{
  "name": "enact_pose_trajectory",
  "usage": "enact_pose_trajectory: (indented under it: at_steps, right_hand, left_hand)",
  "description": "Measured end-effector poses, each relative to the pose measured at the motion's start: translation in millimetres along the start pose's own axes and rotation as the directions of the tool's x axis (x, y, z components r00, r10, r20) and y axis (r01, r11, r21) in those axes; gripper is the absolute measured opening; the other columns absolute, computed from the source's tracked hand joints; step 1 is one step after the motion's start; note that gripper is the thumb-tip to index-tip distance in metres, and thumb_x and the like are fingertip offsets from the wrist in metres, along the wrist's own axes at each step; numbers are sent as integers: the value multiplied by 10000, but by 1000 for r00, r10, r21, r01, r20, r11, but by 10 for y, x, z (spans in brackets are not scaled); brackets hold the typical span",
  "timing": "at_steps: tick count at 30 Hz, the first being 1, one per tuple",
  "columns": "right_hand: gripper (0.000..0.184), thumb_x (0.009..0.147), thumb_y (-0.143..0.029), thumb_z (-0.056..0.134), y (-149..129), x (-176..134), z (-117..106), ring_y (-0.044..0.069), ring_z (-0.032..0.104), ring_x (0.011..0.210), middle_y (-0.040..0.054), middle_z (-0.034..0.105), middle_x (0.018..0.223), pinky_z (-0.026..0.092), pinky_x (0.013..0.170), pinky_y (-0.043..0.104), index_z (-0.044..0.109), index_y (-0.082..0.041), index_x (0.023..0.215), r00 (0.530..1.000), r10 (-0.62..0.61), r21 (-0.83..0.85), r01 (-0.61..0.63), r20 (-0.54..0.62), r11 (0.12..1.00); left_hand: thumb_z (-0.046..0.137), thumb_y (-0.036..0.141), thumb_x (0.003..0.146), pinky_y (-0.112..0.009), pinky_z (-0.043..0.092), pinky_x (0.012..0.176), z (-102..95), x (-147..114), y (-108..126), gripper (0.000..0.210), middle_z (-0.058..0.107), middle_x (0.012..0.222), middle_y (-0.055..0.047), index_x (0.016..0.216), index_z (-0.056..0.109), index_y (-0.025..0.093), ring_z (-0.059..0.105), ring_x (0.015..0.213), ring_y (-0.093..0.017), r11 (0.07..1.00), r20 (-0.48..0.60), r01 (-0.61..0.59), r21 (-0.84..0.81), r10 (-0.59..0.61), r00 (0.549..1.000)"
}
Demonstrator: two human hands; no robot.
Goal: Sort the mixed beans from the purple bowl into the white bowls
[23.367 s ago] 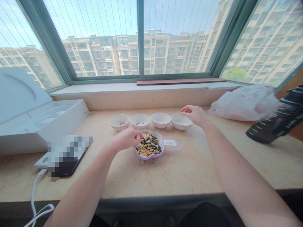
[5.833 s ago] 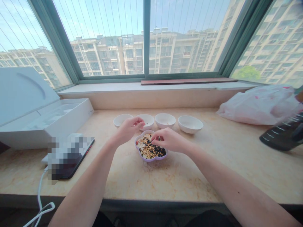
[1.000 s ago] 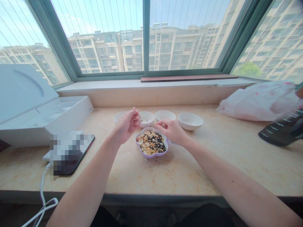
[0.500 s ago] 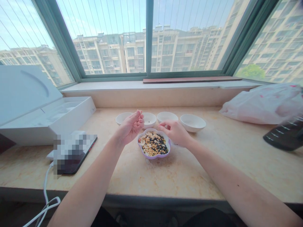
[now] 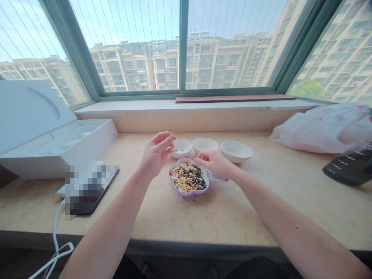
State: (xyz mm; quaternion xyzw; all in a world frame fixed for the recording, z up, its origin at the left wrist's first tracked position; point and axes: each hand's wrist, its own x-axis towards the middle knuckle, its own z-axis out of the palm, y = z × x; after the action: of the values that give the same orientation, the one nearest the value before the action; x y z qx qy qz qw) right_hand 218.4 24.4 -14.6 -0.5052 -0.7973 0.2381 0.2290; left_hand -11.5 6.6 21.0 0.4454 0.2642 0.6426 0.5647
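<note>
A purple-rimmed, petal-shaped bowl (image 5: 189,194) holds a mix of black beans, yellow beans and pale, flat pieces. My left hand (image 5: 158,154) is raised at its upper left, thumb and fingers pinched together; what sits at the tips is too small to name. Over the bowl's upper right rim, my right hand (image 5: 214,161) has its fingers curled in, and their contents are hidden. Behind stand a white bowl (image 5: 183,152) with several small dark beans inside, another white bowl (image 5: 205,144), a right-hand white bowl (image 5: 236,151), and a left white bowl (image 5: 145,145) mostly covered by my left hand.
An open white box (image 5: 95,133) and a phone (image 5: 93,197) with a white cable (image 5: 55,228) are on the left. At right lie a plastic bag (image 5: 322,128) and a dark object with white marks (image 5: 348,168). A printed label (image 5: 219,177) shows below my right wrist.
My left hand has turned and its fingers have shifted slightly. More dark beans show in the white bowl behind it. My right hand has barely moved, and the label beneath its wrist shows more.
</note>
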Motion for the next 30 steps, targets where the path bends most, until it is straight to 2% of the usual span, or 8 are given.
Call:
enact_pose_trajectory:
  at_steps: [1, 3, 6, 11, 17, 21, 26, 30]
  right_hand:
    - [264, 919, -393, 548, -7, -6, -3, 169, 609, 672, 45, 703, 761, 401, 601, 288, 672, -186, 812, 1000, 7, -10, -7, 14, 1000]
    - [272, 923, -406, 544, -24, -18, -11, 166, 599, 661, 44, 685, 754, 393, 586, 286, 631, -189, 786, 999, 22, -43, -21, 23, 999]
    - [287, 926, -419, 547, -35, -29, -16, 163, 582, 636, 40, 659, 729, 373, 553, 283, 578, -198, 746, 1000, 21, -96, -21, 7, 995]
    - [253, 895, -419, 619, 18, -13, 2, 166, 589, 647, 44, 665, 739, 386, 539, 273, 586, -199, 773, 1000, -16, -95, 15, -11, 995]
    - [42, 832, -226, 637, 64, 7, 3, 161, 604, 690, 38, 672, 782, 433, 600, 263, 623, -190, 848, 999, -42, -45, 43, 34, 998]
    - [45, 839, -214, 607, 41, 13, 4, 153, 597, 682, 31, 658, 780, 441, 610, 261, 628, -179, 859, 998, -16, -14, 17, 56, 1000]
    - [40, 850, -207, 607, 2, 10, 22, 149, 599, 659, 34, 664, 760, 437, 591, 256, 628, -173, 848, 999, 9, 8, -9, 34, 1000]
    - [88, 870, -265, 626, -42, -11, 40, 158, 616, 677, 51, 686, 793, 435, 566, 252, 628, -181, 844, 999, 32, 18, -33, 36, 999]
  left_hand:
    - [819, 216, 730, -177, 475, 578, -8, 0, 9, 153, 711, 801, -5, 841, 719, 185, 588, 633, -72, 987, -51, -96, 131, 103, 993]
    - [794, 217, 749, -193, 473, 609, -18, -16, 34, 93, 706, 802, -13, 821, 739, 195, 587, 683, -98, 869, -82, -248, 427, 311, 947]
    - [750, 206, 787, -210, 479, 666, -7, -76, 67, 22, 708, 835, -23, 797, 766, 217, 588, 754, -129, 652, 16, -343, 677, 453, 892]
    - [723, 180, 803, -214, 472, 688, 35, -138, 48, 63, 712, 854, -32, 804, 772, 221, 583, 758, -137, 615, 64, -361, 701, 450, 891]
    - [673, 213, 853, -229, 470, 698, -82, -25, 29, 86, 714, 859, -25, 873, 756, 225, 587, 730, -139, 498, 70, -345, 796, 490, 869]
    - [629, 253, 887, -282, 487, 793, -279, 116, 14, 121, 733, 913, -47, 922, 739, 218, 631, 792, -173, 356, 22, -207, 911, 461, 887]
    - [568, 280, 909, -369, 495, 814, -588, 265, -55, 211, 754, 922, -111, 973, 752, 199, 677, 861, -259, 73, -73, 55, 996, 278, 958]
    - [547, 231, 895, -395, 496, 830, -742, 318, -102, 242, 761, 1040, -145, 997, 763, 193, 689, 965, -308, -61, -100, 111, 992, 155, 983]
